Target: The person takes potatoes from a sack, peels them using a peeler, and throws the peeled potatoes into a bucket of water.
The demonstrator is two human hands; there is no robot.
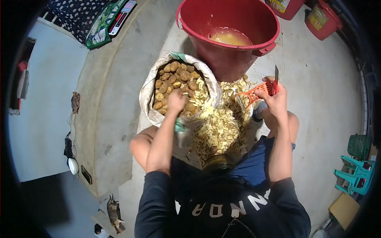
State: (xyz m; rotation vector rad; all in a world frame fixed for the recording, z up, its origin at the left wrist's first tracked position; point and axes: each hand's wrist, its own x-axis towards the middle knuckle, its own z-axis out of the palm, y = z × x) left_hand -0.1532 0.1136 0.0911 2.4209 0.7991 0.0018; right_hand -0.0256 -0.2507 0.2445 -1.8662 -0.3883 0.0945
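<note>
Over the open white sack (149, 93) of brown potatoes (164, 88) is my left hand (177, 101), its fingers curled in above the potatoes; whether it grips one is hidden. My right hand (276, 99), at the right, is closed around an orange peeler (251, 95) and a knife (276, 75) whose blade points up. Pale peelings (216, 133) lie heaped on the floor between my legs, and more lie on the right side of the sack's contents.
A large red tub (226, 59) with cloudy liquid stands behind the sack. Red buckets (323, 20) are at the upper right, teal stools (354, 174) at the right. A scale (122, 18) sits upper left, and a cat (114, 214) lies lower left.
</note>
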